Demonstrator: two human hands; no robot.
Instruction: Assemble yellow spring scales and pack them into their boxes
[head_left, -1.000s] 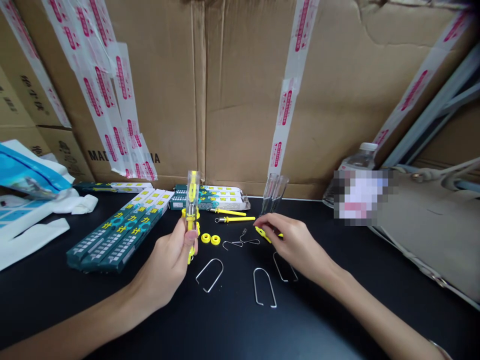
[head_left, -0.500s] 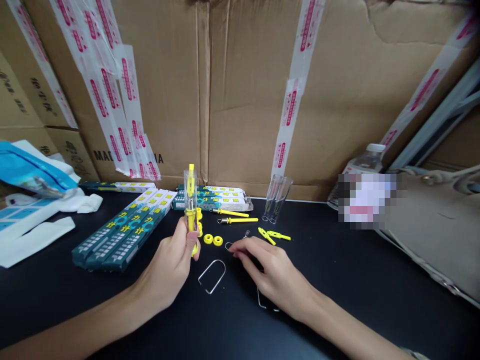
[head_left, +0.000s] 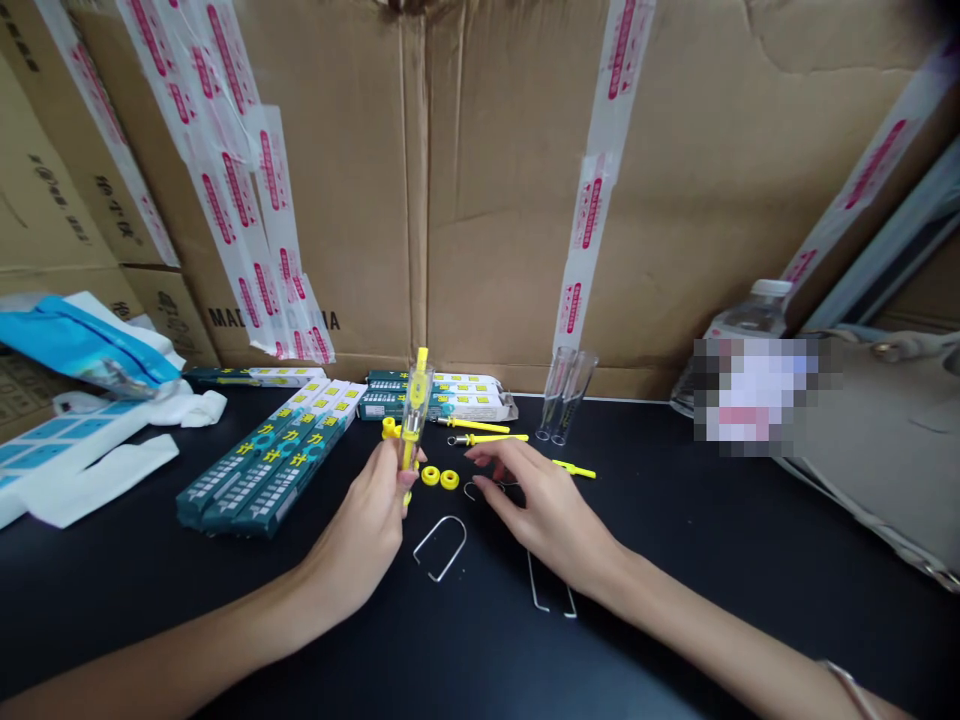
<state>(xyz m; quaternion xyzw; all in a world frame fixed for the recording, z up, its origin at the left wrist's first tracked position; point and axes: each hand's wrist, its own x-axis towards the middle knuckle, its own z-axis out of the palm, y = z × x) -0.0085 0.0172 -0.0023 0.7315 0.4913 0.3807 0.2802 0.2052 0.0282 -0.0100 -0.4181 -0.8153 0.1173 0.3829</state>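
Observation:
My left hand (head_left: 371, 515) is closed round a spring scale (head_left: 417, 400), a clear tube with a yellow inner part sticking out of its top, held upright above the table. My right hand (head_left: 551, 510) hovers low over the table, thumb and fingers apart, with nothing visible between them. Under its fingertips lies a small wire hook (head_left: 469, 491), partly hidden. Yellow rings (head_left: 449, 480) lie between the hands. One U-shaped wire bracket (head_left: 449, 518) rests in front of them; another wire bracket (head_left: 533, 585) is partly covered by my right hand.
Behind are yellow rods (head_left: 499, 438) with metal ends, a small yellow piece (head_left: 577, 469) and two clear tubes (head_left: 574, 400) standing. Printed boxes (head_left: 262, 470) lie left. A plastic bottle (head_left: 765, 310) and a beige bag (head_left: 877, 430) stand right, a cardboard wall (head_left: 495, 200) behind.
My right hand's thumb and fingers have moved apart from their pinch near the wire hook. The spring scale in my left hand now leans slightly right. The whole view has shifted a little.

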